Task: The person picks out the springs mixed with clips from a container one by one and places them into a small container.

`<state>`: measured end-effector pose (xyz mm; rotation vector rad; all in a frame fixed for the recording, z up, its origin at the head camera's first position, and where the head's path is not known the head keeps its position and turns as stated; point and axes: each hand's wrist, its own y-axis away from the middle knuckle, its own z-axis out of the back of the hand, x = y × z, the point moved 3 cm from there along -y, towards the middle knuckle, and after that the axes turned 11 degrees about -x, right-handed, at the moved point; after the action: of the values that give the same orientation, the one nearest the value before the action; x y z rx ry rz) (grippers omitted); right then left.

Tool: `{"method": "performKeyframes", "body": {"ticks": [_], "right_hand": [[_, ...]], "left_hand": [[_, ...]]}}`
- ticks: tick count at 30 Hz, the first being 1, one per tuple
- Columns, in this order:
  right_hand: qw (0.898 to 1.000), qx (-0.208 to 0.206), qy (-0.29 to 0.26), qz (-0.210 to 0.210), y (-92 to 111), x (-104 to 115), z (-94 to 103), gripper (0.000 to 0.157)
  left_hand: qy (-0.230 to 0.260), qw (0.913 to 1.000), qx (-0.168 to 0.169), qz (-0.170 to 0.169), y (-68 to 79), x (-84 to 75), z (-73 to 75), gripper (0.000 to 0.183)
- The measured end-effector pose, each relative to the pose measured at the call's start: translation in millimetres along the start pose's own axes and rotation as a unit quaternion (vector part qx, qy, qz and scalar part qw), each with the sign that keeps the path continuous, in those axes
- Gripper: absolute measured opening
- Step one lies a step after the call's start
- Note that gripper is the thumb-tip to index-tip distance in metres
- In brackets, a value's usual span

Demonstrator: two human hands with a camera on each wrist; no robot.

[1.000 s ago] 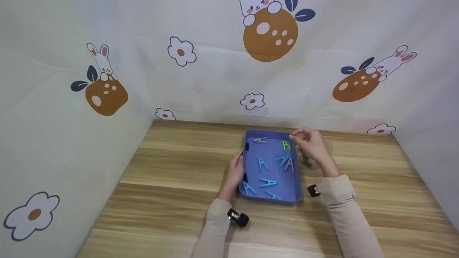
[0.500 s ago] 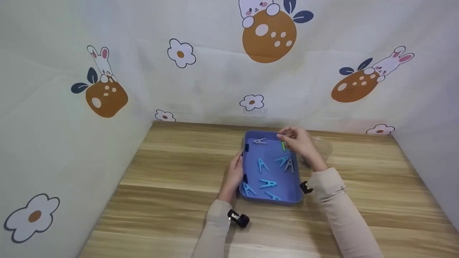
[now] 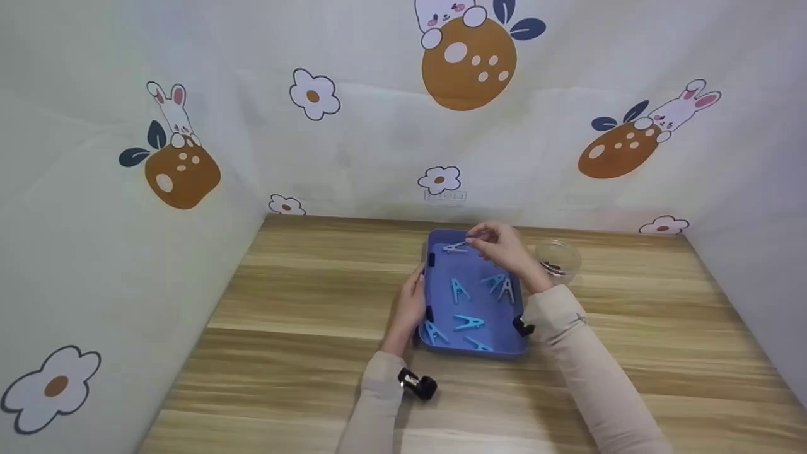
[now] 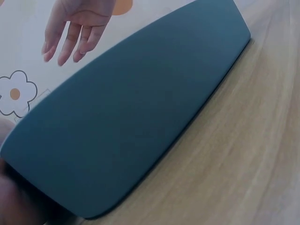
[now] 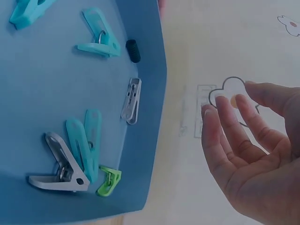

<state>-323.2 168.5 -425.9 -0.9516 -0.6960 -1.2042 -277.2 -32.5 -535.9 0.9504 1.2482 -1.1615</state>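
Observation:
My left hand (image 3: 410, 306) holds the outside of the left wall of a blue tray (image 3: 520, 350); in the left wrist view its fingers are blurred at the lower left corner. My right hand (image 3: 501, 249) is over the tray's far end, fingers loosely bent and holding nothing, as the right wrist view confirms. Inside the tray lie several light blue clothespins (image 3: 469, 323), a grey clothespin (image 3: 507, 290) beside one of them, and another grey clothespin (image 3: 452, 248) close to the right fingertips. A small green clothespin (image 5: 108, 182) shows in the right wrist view; my right hand hides it from the head view.
A clear round container (image 3: 558, 257) with something dark inside stands on the wooden table (image 3: 302, 302), right of the tray. Printed cloth walls (image 3: 353, 157) rise behind and at both sides. A black wrist camera (image 3: 417, 383) sits by each sleeve.
My right hand has moved left, from the tray's right rim to above its far end, covering the green clothespin and uncovering the clear container. My left hand and the tray stay put.

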Motion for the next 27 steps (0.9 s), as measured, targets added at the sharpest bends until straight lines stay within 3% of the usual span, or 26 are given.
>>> {"method": "performKeyframes", "body": {"ticks": [6,15,27], "right_hand": [[1.0,0.013,0.002,0.014,-4.7,-3.0,-10.8,0.022],[0.999,0.025,0.034,-0.015,-6.6,-7.7,-27.3,0.026],[0.994,0.059,0.089,-0.013,-12.2,-13.6,-44.7,0.03]], "left_hand": [[-0.01,0.9999,-0.005,-0.004,0.0,-1.2,1.6,0.044],[-0.008,0.9999,0.003,0.008,0.2,-0.5,1.0,0.045],[0.007,0.9998,0.018,0.002,-1.4,1.1,0.2,0.045]]}}
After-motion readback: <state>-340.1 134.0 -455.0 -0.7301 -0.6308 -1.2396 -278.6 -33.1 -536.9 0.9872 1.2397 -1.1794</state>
